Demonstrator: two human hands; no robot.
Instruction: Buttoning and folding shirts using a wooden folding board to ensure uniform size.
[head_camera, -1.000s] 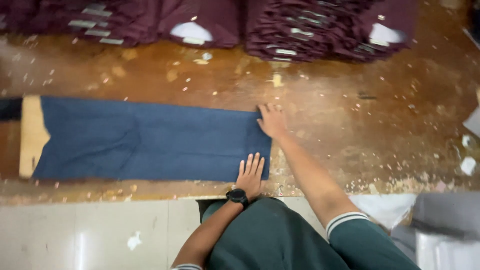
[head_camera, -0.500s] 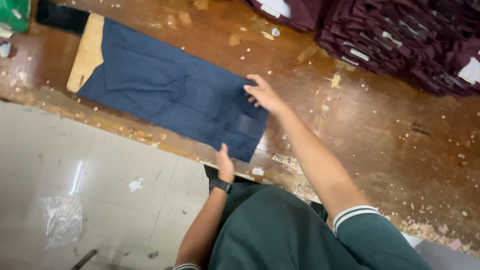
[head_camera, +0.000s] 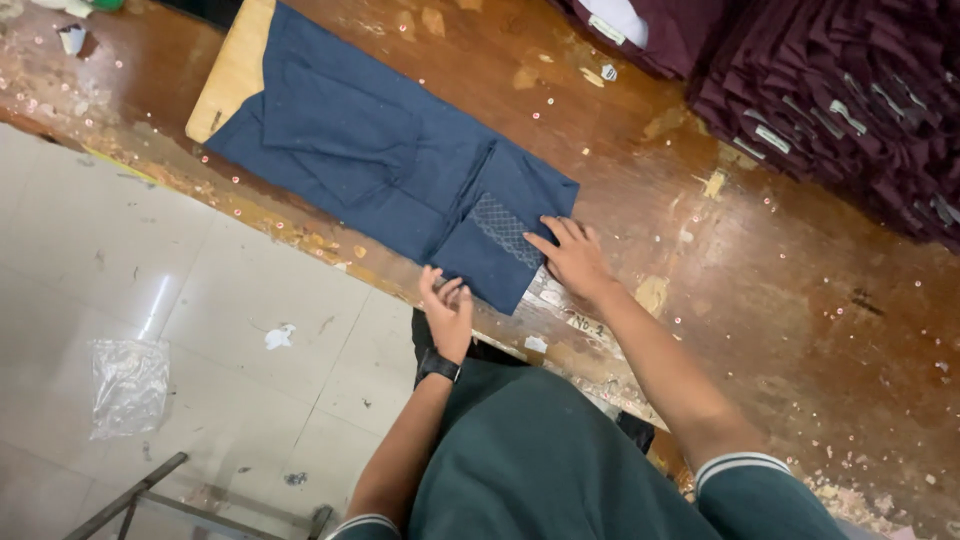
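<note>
Two hands are ours in this view, and both meet one dark blue garment (head_camera: 390, 170) that lies flat along the near edge of a worn wooden table (head_camera: 760, 300). Our right hand (head_camera: 572, 258) rests palm down with its fingers spread open and flat on the garment's near end, just beside a small patch of lattice stitching (head_camera: 505, 228). Our left hand (head_camera: 447, 310) sits at the table's edge with its fingers loosely curled upward against the cloth's corner; we cannot tell whether they pinch the fabric or only touch it. One black wristwatch (head_camera: 438, 366) circles our left wrist. Under the garment's far end we see one pale wooden board (head_camera: 232, 75), partly covered by the cloth. Across the table, well apart from our hands, we count two groups of folded maroon garments: a big stack (head_camera: 850, 110) at the right and a smaller heap (head_camera: 655, 35) nearer the middle, each piece with a light label; single pieces are too many and too overlapped to count. Small scraps and pale specks are scattered over the tabletop. Below the table edge, on the pale tiled floor (head_camera: 200, 300), lies one crumpled clear plastic bag (head_camera: 128, 385), and a grey metal frame (head_camera: 150, 495) shows at the bottom. Nothing lies between our hands and the cloth.
</note>
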